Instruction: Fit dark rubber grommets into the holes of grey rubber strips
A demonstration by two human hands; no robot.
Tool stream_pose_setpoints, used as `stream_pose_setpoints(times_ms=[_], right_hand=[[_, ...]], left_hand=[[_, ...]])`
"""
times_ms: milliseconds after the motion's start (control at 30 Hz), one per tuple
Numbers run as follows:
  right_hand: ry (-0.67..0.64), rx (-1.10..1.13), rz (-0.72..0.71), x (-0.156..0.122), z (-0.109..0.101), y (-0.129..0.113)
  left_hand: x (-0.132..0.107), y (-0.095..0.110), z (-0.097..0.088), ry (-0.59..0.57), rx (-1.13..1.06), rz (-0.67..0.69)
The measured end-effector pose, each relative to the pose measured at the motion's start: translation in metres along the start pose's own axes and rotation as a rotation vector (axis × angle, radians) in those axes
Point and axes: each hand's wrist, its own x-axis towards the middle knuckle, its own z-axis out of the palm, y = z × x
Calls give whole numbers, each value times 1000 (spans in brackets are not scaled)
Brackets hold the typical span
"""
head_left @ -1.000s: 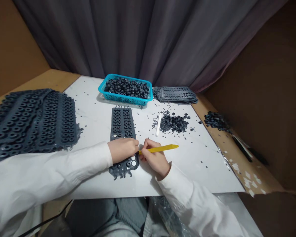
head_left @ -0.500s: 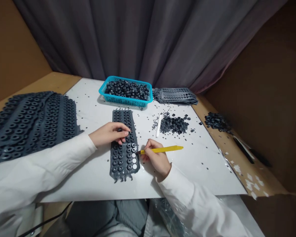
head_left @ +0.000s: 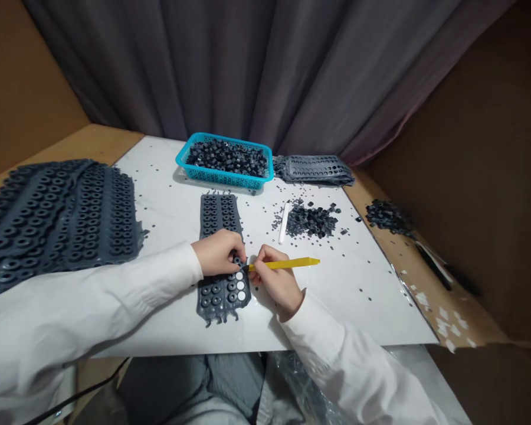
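A long strip of dark grey rubber [head_left: 216,215] lies on the white board, moulded with rows of small rings. My left hand [head_left: 216,252] is curled over the strip, its fingertips at a ring near the strip's right edge. Just below, several punched holes [head_left: 241,285] show white board through the strip. My right hand [head_left: 277,280] grips a yellow utility knife [head_left: 287,264], whose dark tip is against the strip next to my left fingertips. The strip's middle is hidden under my left hand.
A blue plastic basket [head_left: 225,162] of dark rings stands at the back. Large rubber sheets [head_left: 57,221] lie at left, punched strips [head_left: 314,170] at back right. Loose rings [head_left: 312,221] and a white marker [head_left: 284,221] lie on the white board [head_left: 349,295].
My left hand has moved down the strip from its upper part to the ring beside the holes. The knife tip has come closer to the left fingertips.
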Motion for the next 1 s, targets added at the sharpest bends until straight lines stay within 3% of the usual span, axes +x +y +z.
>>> stream_pose_setpoints(times_ms=[267,433,500,600,633,700,833,900,1000], right_hand=[[-6,-50,-42,2,-1,2],[-21,-120,-54,1,-1,2],[-26,-145,-69,0,-1,2],[-27,-112,-52,-1,1,1],[-23,-79,-34,-1,1,1],[-1,2,2,-1,2,-1],[44,82,4,-1,-5,-12],[-12,53,19,0,-12,-19],[-94,-16,46,2,-21,-24]], left_hand=[[4,21,-3,-209,523,118],[4,25,1,-223,637,184],[-1,27,-12,-134,541,244],[-10,29,-42,147,233,282],[-12,27,-51,224,128,247],[-16,20,-59,264,-74,105],[-18,-2,-36,116,-404,-183],[-18,-9,-18,72,-450,-208],[-15,-10,-2,68,-315,-115]])
